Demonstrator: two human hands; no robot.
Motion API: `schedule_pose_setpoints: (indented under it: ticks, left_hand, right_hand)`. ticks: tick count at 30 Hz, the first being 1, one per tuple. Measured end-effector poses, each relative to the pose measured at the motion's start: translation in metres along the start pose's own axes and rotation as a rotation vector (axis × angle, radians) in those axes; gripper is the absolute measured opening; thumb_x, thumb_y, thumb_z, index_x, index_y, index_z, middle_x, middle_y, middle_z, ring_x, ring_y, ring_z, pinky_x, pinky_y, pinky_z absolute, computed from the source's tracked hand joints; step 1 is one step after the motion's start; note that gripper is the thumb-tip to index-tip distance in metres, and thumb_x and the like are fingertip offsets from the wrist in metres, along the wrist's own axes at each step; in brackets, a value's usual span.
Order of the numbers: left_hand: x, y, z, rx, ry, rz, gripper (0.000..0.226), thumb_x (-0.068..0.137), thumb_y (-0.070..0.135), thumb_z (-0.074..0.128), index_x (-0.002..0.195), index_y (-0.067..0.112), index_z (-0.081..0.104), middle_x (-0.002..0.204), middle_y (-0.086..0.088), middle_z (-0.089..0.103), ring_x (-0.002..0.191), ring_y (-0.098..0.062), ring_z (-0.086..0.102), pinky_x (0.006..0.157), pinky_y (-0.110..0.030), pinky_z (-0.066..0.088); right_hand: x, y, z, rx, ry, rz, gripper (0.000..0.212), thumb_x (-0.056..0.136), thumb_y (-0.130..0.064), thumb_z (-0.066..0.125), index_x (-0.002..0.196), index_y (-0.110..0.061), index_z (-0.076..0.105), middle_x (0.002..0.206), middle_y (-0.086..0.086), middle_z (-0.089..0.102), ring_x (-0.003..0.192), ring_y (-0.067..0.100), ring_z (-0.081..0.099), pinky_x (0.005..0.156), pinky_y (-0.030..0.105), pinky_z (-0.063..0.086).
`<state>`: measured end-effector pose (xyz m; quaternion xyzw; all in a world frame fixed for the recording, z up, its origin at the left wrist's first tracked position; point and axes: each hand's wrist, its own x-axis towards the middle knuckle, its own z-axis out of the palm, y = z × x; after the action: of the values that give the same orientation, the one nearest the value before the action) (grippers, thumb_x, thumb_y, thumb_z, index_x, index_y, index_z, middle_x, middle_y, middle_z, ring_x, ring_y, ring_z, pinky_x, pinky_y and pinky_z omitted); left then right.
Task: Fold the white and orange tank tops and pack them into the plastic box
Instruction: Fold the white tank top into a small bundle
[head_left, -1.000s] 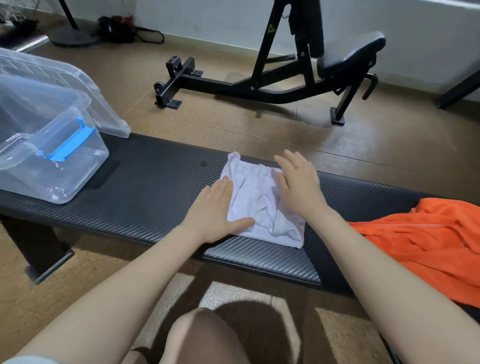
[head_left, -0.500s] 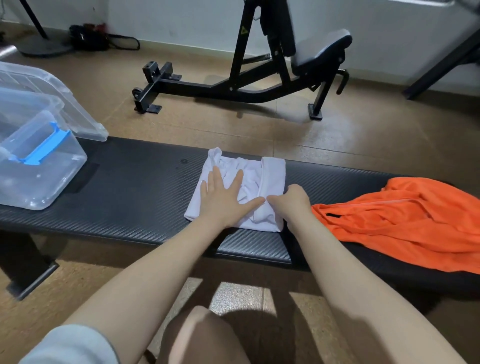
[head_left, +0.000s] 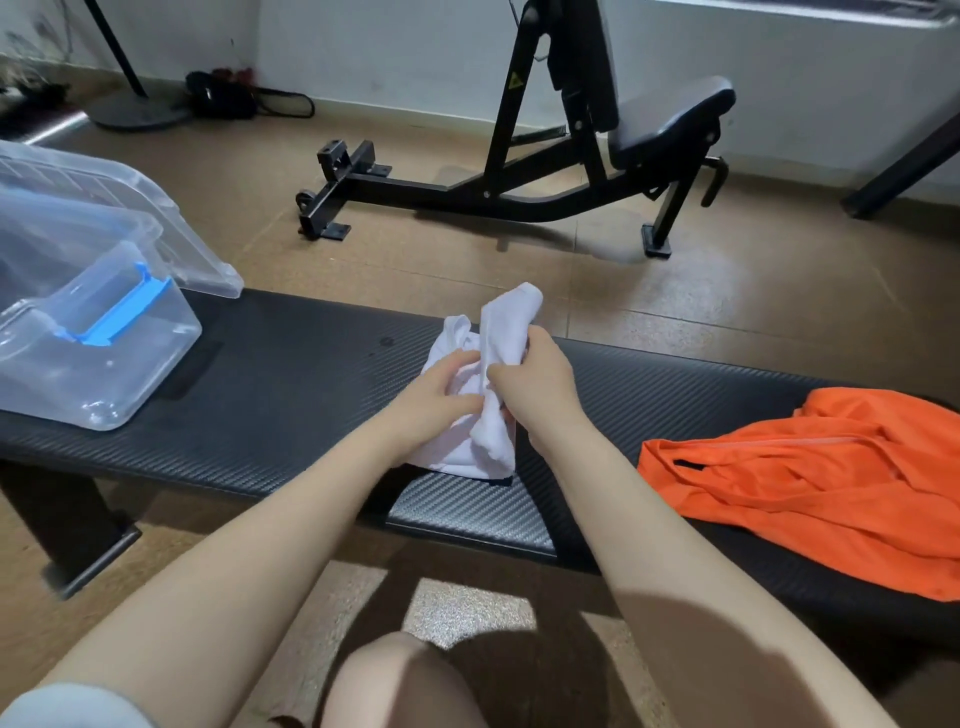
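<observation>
A home gym or workout room: a black adjustable weight bench (head_left: 545, 156) stands on a brown floor (head_left: 415, 249) by a white wall, behind a long black padded surface (head_left: 291, 395).

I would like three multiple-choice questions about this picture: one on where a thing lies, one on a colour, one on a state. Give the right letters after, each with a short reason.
1. Where does the orange tank top lie?
A. inside the plastic box
B. on the bench, at the right
C. on the floor

2. What colour is the latch on the plastic box?
A. blue
B. red
C. green

3. What does the right hand do?
A. rests flat on the bench
B. grips the white tank top
C. holds the box lid

Key:
1 B: the orange tank top lies crumpled on the bench.
2 A: the plastic box has a blue latch.
3 B: the right hand lifts a fold of the white tank top.
</observation>
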<state>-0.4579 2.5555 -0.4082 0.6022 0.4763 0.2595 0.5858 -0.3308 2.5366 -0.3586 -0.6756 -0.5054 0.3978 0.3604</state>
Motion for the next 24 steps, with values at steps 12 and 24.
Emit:
schedule_pose_setpoints:
  ticks: [12,24]
  left_hand:
    - [-0.01,0.022,-0.032,0.077,0.201,-0.079,0.017,0.089,0.025,0.055,0.073,0.023,0.06,0.067,0.006,0.059,0.064,-0.01,0.053,0.056,-0.018,0.045]
    - [-0.019,0.021,-0.021,0.12,0.215,-0.011,0.02,0.087,0.008,0.054,0.099,0.019,0.066,0.083,0.004,0.066,0.073,-0.006,0.057,0.057,-0.007,0.042]
  right_hand:
    - [0.006,-0.014,0.025,-0.139,-0.288,-0.099,0.034,0.091,-0.002,0.034,0.116,-0.007,0.057,0.104,0.015,0.067,0.082,0.018,0.059,0.077,0.03,0.047]
    - [0.086,-0.02,-0.017,-1.248,-0.439,-0.84,0.028,0.087,-0.03,0.053,0.112,-0.023,0.064,0.156,-0.004,0.02,0.145,0.024,0.004,0.114,0.043,0.013]
